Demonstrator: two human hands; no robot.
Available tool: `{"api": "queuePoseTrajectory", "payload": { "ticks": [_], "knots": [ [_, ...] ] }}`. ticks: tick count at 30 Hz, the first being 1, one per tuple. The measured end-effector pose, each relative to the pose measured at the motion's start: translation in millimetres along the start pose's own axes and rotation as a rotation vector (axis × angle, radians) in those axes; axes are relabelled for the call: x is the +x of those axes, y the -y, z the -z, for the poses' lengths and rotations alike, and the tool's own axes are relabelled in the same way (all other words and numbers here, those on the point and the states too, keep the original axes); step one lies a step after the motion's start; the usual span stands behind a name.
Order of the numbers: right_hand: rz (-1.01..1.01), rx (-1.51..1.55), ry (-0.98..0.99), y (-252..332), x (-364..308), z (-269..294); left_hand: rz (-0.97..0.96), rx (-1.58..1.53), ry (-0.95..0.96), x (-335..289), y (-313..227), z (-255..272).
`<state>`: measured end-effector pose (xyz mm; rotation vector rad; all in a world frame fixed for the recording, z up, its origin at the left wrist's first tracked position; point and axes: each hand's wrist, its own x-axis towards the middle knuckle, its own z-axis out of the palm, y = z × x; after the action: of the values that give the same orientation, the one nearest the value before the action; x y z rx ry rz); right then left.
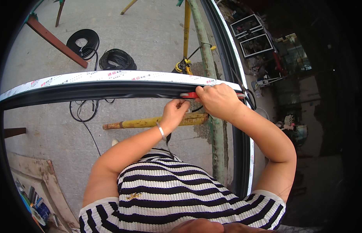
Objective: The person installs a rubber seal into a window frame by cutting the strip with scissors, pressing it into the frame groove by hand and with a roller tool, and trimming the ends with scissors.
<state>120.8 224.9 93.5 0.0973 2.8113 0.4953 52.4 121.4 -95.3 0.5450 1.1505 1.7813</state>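
My right hand (218,99) is closed round a red roller tool (192,95) with a small pale wheel at each end. One wheel rests at the inner groove of a black window frame (122,90), close to the frame's corner. Just below that wheel, my left hand (174,113) has its thumb and fingers pinched together at the frame's lower edge. A thin black strip (169,141) hangs beneath the left wrist, and the fingers appear to hold it, though the grip itself is partly hidden. White printed film (87,79) covers the frame's outer face.
Green and yellow metal supports (207,58) stand under the frame, with a rusty yellow bar (150,122) low between my arms. Coils of black strip (83,42) lie on the grey floor. Smaller white-edged frames (255,44) stand at the far right.
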Motion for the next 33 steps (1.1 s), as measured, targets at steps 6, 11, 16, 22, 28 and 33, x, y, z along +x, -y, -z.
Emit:
{"api": "queuePoseTrajectory", "payload": {
  "ticks": [6, 11, 16, 22, 28, 33],
  "knots": [
    [-0.022, 0.016, 0.0, 4, 1, -2, 0.1, -0.083, -0.152, -29, -47, 62],
    [0.034, 0.018, -0.044, 17, 16, 5, 0.004, -0.065, -0.39, -19, -61, 81],
    [0.035, 0.006, -0.008, 16, 15, 10, 0.041, -0.01, -0.307, -22, -66, 88],
    [0.02, 0.01, 0.036, 17, 18, 14, 0.002, -0.018, -0.239, -22, -62, 94],
    [0.045, -0.015, -0.066, 24, 23, 9, -0.049, -0.008, -0.203, -21, -62, 95],
    [0.054, 0.031, -0.025, 41, 41, 22, -0.005, -0.043, -0.195, -22, -64, 96]
  ]
}}
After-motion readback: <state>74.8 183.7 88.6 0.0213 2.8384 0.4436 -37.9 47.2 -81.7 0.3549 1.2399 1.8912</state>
